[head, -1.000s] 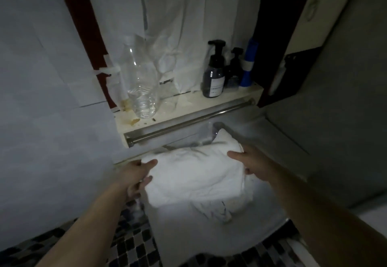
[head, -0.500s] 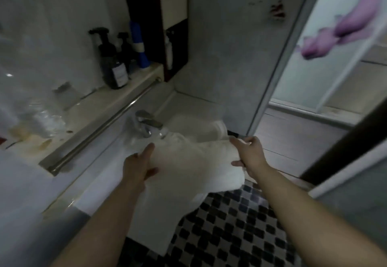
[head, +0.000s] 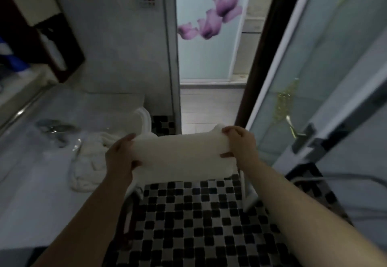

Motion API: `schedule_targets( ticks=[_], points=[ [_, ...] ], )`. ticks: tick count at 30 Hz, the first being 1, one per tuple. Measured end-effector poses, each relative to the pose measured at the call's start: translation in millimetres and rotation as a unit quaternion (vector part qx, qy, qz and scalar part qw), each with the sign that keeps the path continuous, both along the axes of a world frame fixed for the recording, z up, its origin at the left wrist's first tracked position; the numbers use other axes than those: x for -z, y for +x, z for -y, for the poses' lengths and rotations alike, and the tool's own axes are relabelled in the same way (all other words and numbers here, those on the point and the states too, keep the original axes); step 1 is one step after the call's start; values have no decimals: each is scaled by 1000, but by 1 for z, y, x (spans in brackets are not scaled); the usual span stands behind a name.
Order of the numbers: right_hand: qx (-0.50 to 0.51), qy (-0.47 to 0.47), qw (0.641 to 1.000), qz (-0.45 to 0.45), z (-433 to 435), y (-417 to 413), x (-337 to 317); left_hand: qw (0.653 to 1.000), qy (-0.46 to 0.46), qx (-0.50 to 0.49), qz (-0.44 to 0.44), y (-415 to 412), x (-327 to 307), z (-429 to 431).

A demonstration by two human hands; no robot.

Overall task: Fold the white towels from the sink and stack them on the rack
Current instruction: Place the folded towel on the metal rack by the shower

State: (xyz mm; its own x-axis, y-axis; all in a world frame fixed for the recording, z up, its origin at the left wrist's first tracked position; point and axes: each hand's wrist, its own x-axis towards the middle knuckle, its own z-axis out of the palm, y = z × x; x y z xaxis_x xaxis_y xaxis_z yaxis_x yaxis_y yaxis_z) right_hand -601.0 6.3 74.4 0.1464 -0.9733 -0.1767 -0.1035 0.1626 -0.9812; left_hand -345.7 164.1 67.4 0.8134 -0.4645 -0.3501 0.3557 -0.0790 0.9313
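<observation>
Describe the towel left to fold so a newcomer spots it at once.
Find the sink on the left. Beside its tap lies a crumpled towel. It lies untouched, unlike the flat towel gripped by the left hand and right hand.

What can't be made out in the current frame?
Head view:
- top of the white frame below, possibly the rack: hidden by the held towel
- count in the towel heap in the sink: lost to dimness and blur
- detail of the faucet: blurred

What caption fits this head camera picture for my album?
Left hand and right hand hold a folded towel; a crumpled towel lies in the sink.
</observation>
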Motion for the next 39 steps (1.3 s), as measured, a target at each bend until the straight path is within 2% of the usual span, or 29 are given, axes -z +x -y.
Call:
schedule_targets(
  ticks=[3, 5, 7, 9, 10, 12, 13, 15, 18, 22, 26, 31, 36, 39],
  points=[
    [63, 9, 998, -4, -12, -53, 1, 998, -11, 67, -6, -44, 3, -5],
    [59, -11, 997, -46, -22, -95, 0, 993, -35, 113, -9, -68, 6, -10],
    [28, 47, 998, 5, -26, -120, -3, 986, -79, 130, -73, -74, 14, -8],
    [75, 48, 996, -18, -34, -158, -8, 968, -57, 243, 35, -111, 4, -12],
    [106, 48, 993, -16, -41, -173, -13, 955, -60, 288, 43, -123, 0, -10],
    [176, 101, 976, 76, -54, -197, -19, 960, -88, 265, -2, -139, -4, -9],
    [186, 93, 975, 76, -62, -210, -24, 962, -70, 261, 41, -154, -6, -7],
    [197, 70, 976, 60, -76, -230, -32, 969, -36, 239, -44, -176, -13, 1],
    [244, 25, 968, 44, -96, -265, -34, 953, -15, 301, -17, -205, -20, 10],
    [259, 0, 965, 37, -125, -303, -36, 940, -23, 340, 2, -239, -27, 19],
    [280, 19, 959, 45, -161, -344, -35, 918, -35, 395, 6, -277, -21, 18],
    [283, 50, 958, 28, -190, -393, -30, 894, -26, 446, -39, -325, -14, 11],
    [289, 74, 954, 41, -188, -440, -23, 866, 7, 499, -44, -367, -12, 19],
    [302, 60, 950, 43, -172, -465, -22, 863, 14, 501, -56, -396, -10, 24]
  ],
)
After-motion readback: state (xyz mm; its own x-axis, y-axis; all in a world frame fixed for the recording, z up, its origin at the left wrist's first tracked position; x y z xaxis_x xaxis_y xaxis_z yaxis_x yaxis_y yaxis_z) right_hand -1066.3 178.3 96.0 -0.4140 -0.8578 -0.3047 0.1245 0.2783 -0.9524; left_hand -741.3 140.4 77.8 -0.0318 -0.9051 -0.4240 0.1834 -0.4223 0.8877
